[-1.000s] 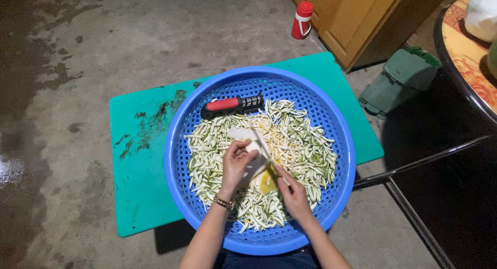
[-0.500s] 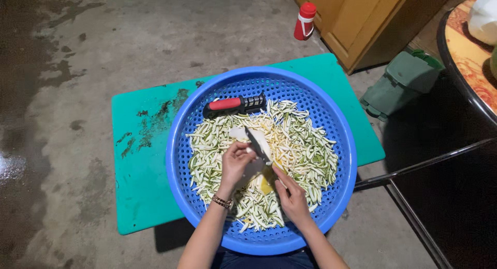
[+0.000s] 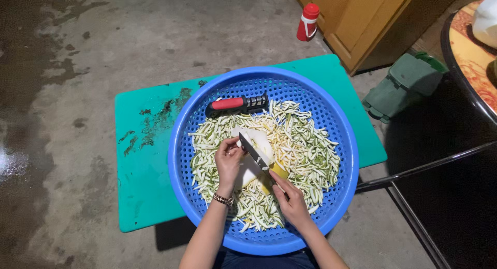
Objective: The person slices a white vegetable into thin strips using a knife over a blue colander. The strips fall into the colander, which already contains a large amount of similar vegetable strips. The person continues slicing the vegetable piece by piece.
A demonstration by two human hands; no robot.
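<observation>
At the frame centre the left hand (image 3: 229,163) fingers press on a pale vegetable piece (image 3: 259,142); the right hand (image 3: 291,199) fingers are clamped on a knife (image 3: 257,156). Around lie shreds (image 3: 305,145) in a blue basket (image 3: 181,145), a red-black tool (image 3: 237,104), a green board (image 3: 140,186). Upper right stands a red bottle (image 3: 307,21).

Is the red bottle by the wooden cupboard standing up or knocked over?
Standing up. The red bottle sits on the concrete floor with its red cap on top, beside the wooden cupboard.
</observation>
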